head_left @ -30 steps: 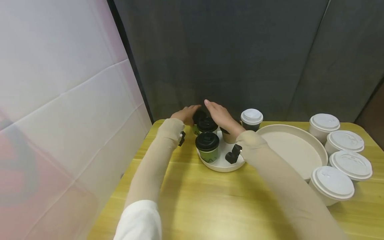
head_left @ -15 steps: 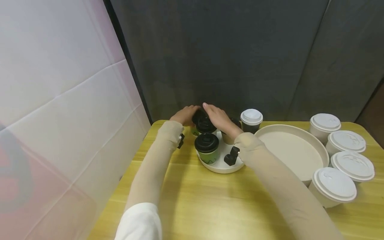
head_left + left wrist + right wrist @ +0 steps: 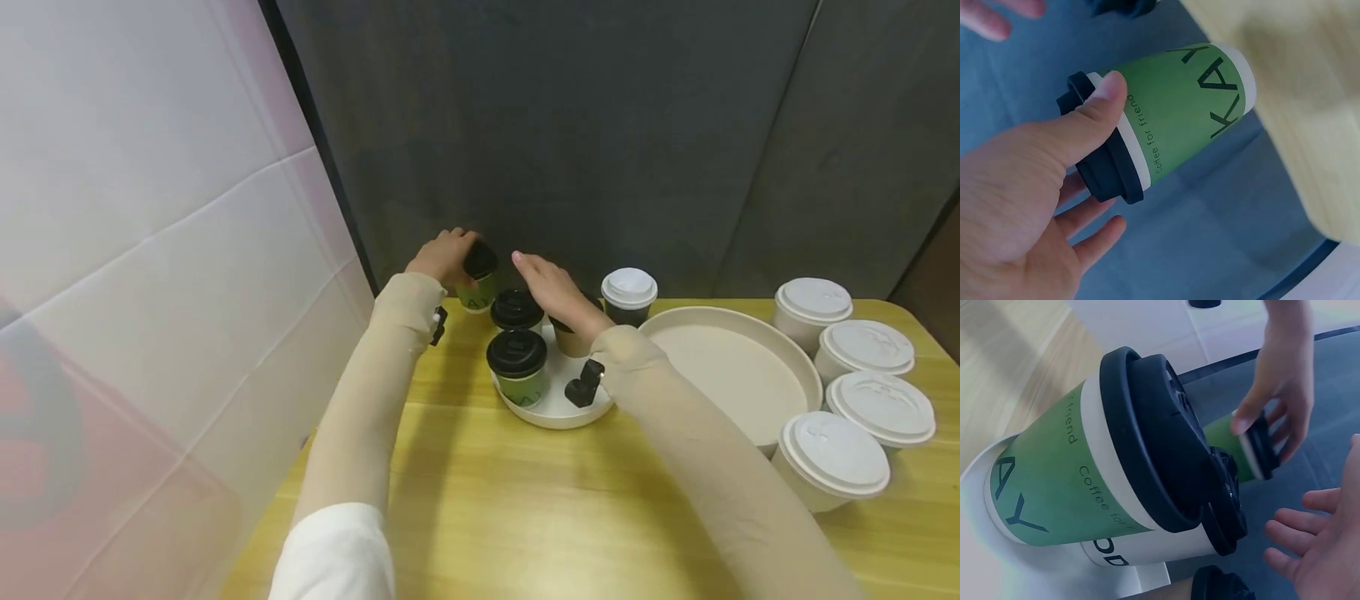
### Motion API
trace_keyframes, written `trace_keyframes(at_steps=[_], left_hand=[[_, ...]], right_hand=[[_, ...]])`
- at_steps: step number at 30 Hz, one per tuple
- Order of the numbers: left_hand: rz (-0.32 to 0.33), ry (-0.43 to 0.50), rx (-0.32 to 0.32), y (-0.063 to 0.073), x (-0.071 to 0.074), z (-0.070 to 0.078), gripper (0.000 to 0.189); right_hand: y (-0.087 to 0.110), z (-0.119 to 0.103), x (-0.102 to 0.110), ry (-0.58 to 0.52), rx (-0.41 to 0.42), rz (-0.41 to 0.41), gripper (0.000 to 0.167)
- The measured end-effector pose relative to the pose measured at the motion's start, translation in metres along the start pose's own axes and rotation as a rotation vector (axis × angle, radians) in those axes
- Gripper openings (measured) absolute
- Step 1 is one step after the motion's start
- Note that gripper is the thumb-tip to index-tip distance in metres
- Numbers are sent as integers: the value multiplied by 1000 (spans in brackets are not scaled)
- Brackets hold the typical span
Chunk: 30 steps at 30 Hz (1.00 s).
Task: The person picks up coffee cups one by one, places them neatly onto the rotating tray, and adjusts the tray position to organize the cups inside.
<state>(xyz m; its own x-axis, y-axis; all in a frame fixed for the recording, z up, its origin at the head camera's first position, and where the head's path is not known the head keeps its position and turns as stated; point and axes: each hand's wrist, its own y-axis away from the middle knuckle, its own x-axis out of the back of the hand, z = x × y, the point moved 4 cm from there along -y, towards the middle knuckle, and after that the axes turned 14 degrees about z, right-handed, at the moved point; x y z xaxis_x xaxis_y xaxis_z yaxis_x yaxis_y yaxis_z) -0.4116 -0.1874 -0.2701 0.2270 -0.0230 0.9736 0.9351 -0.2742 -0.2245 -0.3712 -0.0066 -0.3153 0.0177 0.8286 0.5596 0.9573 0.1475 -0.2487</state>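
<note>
My left hand (image 3: 442, 257) grips a green paper coffee cup (image 3: 477, 293) with a black lid, near the table's back edge. In the left wrist view its thumb presses the rim below the lid, and the other fingers pass behind. My right hand (image 3: 557, 292) is held with straight fingers over the small white tray (image 3: 555, 421), holding nothing. On that tray stand another green cup (image 3: 1047, 481), a white cup (image 3: 1160, 550) behind it and a brown cup (image 3: 573, 342), all black-lidded. The right forearm and hand partly hide the brown cup.
A dark cup with a white lid (image 3: 628, 296) stands behind the trays. Right of it lies a larger beige tray (image 3: 731, 375), with several white-lidded cups (image 3: 832, 454) along its right side. A dark curtain (image 3: 562, 150) hangs behind the wooden table (image 3: 510, 508); a pale wall panel (image 3: 187, 250) borders the left.
My left hand has moved up and to the left with the green cup, away from the cups on the white tray. My right hand has hardly moved.
</note>
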Motion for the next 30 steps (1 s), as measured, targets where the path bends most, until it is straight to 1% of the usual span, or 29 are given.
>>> trace_keyframes(at_steps=[3, 6, 12, 16, 19, 23, 26, 30], left_hand=[[5, -18, 17, -2, 17, -1, 84], [7, -34, 26, -6, 33, 2, 84], [-16, -28, 37, -10, 65, 22, 85], [-38, -35, 15, -12, 82, 39, 83], [-60, -41, -12, -14, 91, 51, 82], [-80, -33, -31, -17, 99, 62, 80], [-97, -29, -45, -18, 103, 71, 79], [-106, -34, -85, -20, 105, 84, 79]], right_hand=[[-2, -2, 1, -20, 12, 4, 71], [-4, -4, 3, -46, 12, 12, 71], [-9, -9, 10, -129, -2, 32, 70], [-14, -11, 17, -213, -38, 50, 64], [-18, -9, 22, -266, -55, 66, 63], [-20, -7, 26, -301, -58, 66, 73], [-20, -6, 29, -328, -67, 77, 77], [-18, -5, 34, -374, -89, 107, 79]])
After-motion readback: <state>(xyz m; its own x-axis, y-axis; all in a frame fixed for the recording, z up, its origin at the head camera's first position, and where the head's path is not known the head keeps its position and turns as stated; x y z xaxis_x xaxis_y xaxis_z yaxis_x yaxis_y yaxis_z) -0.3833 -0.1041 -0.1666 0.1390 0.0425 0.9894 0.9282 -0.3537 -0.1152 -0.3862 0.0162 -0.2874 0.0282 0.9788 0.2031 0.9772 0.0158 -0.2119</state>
